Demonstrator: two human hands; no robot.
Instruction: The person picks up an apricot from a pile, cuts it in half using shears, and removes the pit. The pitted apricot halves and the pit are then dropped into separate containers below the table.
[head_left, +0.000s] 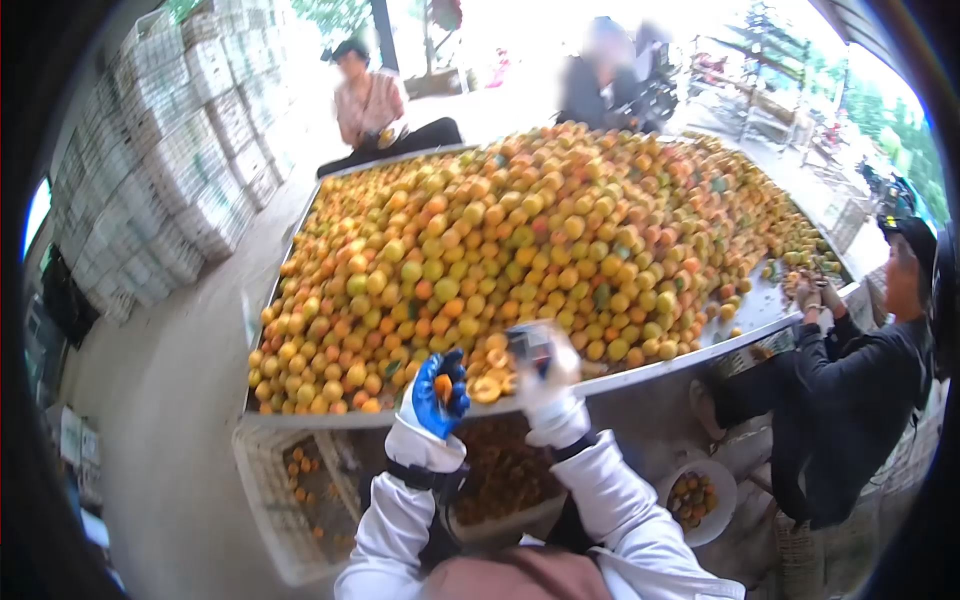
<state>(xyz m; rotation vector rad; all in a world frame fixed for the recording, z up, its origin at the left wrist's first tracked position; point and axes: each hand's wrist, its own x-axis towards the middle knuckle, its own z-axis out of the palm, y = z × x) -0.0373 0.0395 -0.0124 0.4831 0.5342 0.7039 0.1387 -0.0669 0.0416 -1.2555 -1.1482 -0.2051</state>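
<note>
A large heap of yellow-orange fruit (520, 240) lies on a wide table with a pale metal rim (640, 378). My left hand (440, 393), in a blue and white glove, is curled round a small orange piece of fruit at the table's near edge. To its right, my right hand (545, 360) is smeared by motion, with something dark at its fingers that I cannot make out. Cut fruit halves (487, 388) lie between my two hands.
Stacked white crates (170, 150) stand at the left. Below the table are a crate (265, 510) and a white bucket (725, 505) holding fruit. A co-worker (850, 380) sits at the right; two people (375, 105) (600, 80) are behind the heap.
</note>
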